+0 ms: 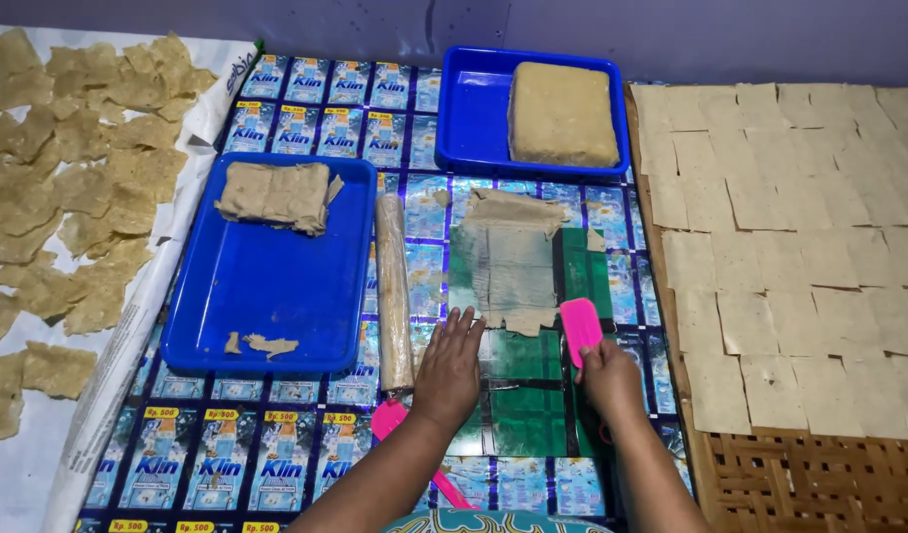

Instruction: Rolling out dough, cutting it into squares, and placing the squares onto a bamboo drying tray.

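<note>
The right hand (pixel 612 380) is closed around the handle of a pink scraper (pixel 581 331), whose blade is pointed away from the person, its long axis running near to far. The left hand (pixel 449 370) is laid flat, fingers spread slightly and holding nothing, on a green board (pixel 528 395), just near the ragged lower edge of a thin dough sheet (pixel 513 262). The sheet is stretched near to far as well, lying left of the scraper. A second pink tool (pixel 390 419) is partly hidden under the left wrist. Beside the left hand a rolling pin (pixel 394 286) is laid lengthwise, pointing away. Further left, a blue tray (pixel 276 296) is set with folded dough and scraps. At the far side a second tray (pixel 473 118) is filled by a dough block (pixel 562 114). Everything is placed on a glossy mat of printed sachets (pixel 207 464). Cut squares (pixel 799 247) are spread on a woven rack at the right, dried pieces (pixel 69 197) on cloth at the left.
</note>
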